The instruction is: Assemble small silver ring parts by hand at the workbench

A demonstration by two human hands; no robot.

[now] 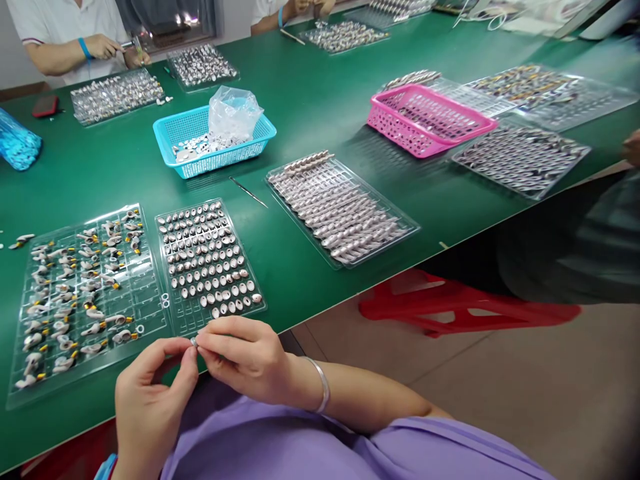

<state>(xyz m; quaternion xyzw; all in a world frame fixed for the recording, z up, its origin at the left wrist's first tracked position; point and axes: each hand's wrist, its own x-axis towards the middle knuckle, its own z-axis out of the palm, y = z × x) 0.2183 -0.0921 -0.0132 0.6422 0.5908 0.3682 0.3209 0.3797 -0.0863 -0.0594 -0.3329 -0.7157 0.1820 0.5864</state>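
Left hand point(150, 387) and right hand point(250, 355) pinch a tiny part point(193, 342), its long axis unclear.

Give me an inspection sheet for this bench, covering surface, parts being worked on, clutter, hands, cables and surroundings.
Surface: green table, glossy, widely covered with trays.
Parts: a small piece, detail too small to tell; a tray of oval pieces beside a tray of yellow-tipped parts.
Clutter: blue basket holding loose pieces and a clear bag; thin metal tool lying loose; pink basket farther right.
Hands: left hand and right hand both pinch the small piece.
Cables: white cable in loose loops at the far right.
Surroundings: co-worker's hand across the table; red stool on the right.
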